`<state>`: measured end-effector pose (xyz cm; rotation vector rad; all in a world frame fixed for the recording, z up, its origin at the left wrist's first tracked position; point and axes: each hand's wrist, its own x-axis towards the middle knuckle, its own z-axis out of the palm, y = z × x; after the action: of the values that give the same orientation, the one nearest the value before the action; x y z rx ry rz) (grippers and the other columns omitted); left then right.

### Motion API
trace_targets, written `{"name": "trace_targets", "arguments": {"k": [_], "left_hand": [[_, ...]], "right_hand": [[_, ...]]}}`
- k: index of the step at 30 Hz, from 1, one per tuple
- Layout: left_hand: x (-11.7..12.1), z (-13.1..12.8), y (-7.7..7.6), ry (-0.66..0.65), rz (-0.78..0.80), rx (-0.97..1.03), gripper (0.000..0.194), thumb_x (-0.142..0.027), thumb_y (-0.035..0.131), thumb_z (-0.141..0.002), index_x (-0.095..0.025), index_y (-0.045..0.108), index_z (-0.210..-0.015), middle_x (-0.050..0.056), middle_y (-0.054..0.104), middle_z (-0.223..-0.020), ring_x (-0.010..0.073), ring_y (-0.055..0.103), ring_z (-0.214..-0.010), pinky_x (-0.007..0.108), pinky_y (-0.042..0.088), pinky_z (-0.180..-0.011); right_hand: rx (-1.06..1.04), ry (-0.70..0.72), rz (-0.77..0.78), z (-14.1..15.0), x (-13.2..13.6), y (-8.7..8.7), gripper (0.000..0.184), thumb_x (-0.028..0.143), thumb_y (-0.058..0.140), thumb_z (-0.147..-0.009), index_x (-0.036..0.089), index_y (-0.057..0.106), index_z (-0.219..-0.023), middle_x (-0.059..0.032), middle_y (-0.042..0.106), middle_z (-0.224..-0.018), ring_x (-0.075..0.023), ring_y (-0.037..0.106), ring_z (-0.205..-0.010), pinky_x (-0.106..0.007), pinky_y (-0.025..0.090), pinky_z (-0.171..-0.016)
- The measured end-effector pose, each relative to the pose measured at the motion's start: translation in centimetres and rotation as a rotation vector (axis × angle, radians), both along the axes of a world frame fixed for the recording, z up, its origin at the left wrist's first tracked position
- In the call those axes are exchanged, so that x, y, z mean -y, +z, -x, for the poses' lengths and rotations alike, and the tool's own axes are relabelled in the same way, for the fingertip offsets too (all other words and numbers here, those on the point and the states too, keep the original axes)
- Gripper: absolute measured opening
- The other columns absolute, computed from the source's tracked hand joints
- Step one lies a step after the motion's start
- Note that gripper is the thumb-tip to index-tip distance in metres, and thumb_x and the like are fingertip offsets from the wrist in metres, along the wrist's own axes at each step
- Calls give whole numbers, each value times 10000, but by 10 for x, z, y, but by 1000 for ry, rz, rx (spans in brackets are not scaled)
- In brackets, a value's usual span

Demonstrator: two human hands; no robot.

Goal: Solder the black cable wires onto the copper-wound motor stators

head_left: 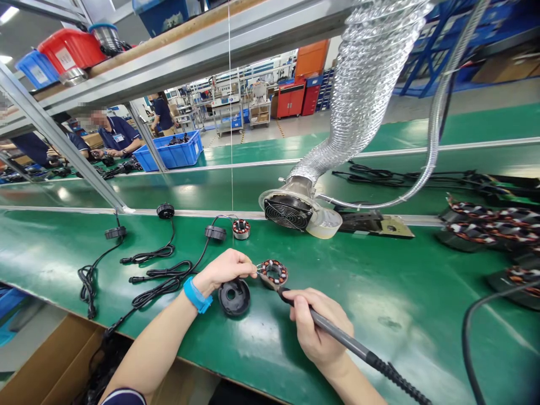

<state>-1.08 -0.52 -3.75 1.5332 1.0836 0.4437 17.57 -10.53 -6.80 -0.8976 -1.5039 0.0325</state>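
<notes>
The left hand [225, 270] has a closed grip, its fingertips pinching a thin lead at the edge of a copper-wound stator [273, 273], which sits tilted just above the green surface [379, 298]. The right hand [318, 332] grips a black soldering iron [337, 332] like a pen, with its tip at the stator's lower edge. A black plastic cap [234, 297] lies just beside the left hand, and a blue wristband [197, 295] circles that wrist. A second stator [241, 229] sits farther up the surface, near 3 black cables with round connectors [165, 211].

At upper left of the frame, a blue crate [171, 152] on the far bench holds a tangle of black cables. Above it, a red bin [70, 50] and a smaller blue bin [37, 68] stand on a shelf [126, 62], with steel cups [105, 36] beside them; their contents are hidden. Another blue bin [162, 11] sits at the top edge, and an open cardboard box [54, 365] sits at lower left, below the surface. At right, more stators on black holders [485, 228] lie in rows. A fan-fronted fume extractor [288, 212] with a foil duct [363, 73] stands at centre, beside a roll of tape [324, 222].
</notes>
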Motion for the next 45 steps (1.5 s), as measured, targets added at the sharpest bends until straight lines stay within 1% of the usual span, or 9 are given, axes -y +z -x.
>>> {"name": "trace_targets", "arguments": {"k": [10,16,21,27,31,35,38,41,45], "left_hand": [[0,0,1,6,-9,-40,258,-357,636,-708,-108,687,-668,-41,444,-509,82,316,-507,259,191,-505],[-1,0,0,8,-15,-31,257,-356,636,-706,-108,688,-666,-38,453,-508,84,324,-511,255,206,-511],[-1,0,-1,16,5,-7,240,-341,641,-691,-107,683,-659,-34,475,-519,88,350,-522,251,225,-522],[-2,-1,-3,7,17,30,224,-321,630,-684,-105,679,-653,-26,492,-529,88,342,-526,254,220,-527],[-1,-3,1,20,21,33,244,-342,641,-679,-105,662,-625,-17,505,-532,90,351,-529,255,225,-530],[0,-2,5,-24,19,43,290,-395,672,-709,-107,663,-669,-28,502,-541,85,352,-528,252,240,-540],[-1,2,6,-66,3,48,346,-455,689,-736,-111,662,-701,-9,559,-587,98,434,-573,249,311,-597],[-3,6,7,-109,33,49,383,-487,747,-695,-114,661,-715,-2,579,-607,110,470,-604,252,333,-623],[-7,8,11,-144,126,-11,367,-446,796,-636,-113,659,-708,-19,563,-601,86,413,-560,247,274,-574]], "right_hand": [[-57,-70,63,-4,1,-12,182,119,512,-913,211,657,-853,7,688,-671,-136,639,-539,-273,518,-569],[-71,-108,97,-4,0,-11,192,160,498,-935,201,672,-865,7,672,-638,-134,619,-500,-275,517,-560],[-54,-138,143,-2,-3,-6,181,192,496,-957,181,672,-912,-11,687,-694,-141,661,-583,-269,536,-617],[22,-71,162,0,-11,-7,188,151,507,-960,181,644,-1084,-32,680,-825,-139,653,-668,-270,511,-656],[131,-92,172,1,-20,-14,244,179,514,-958,210,605,-1183,-72,676,-989,-194,651,-867,-339,521,-791],[238,-91,249,3,-28,-27,457,240,577,-918,224,480,-1364,-117,603,-1211,-248,605,-1082,-404,520,-918],[308,-31,293,2,-35,-37,582,223,581,-906,251,376,-1450,-122,538,-1320,-262,548,-1201,-429,498,-992],[340,48,324,-1,-40,-39,584,156,543,-906,267,361,-1450,-118,517,-1331,-246,548,-1206,-411,506,-994],[309,107,311,-6,-43,-33,574,90,528,-872,268,396,-1402,-108,516,-1274,-225,568,-1159,-376,517,-972]]}}
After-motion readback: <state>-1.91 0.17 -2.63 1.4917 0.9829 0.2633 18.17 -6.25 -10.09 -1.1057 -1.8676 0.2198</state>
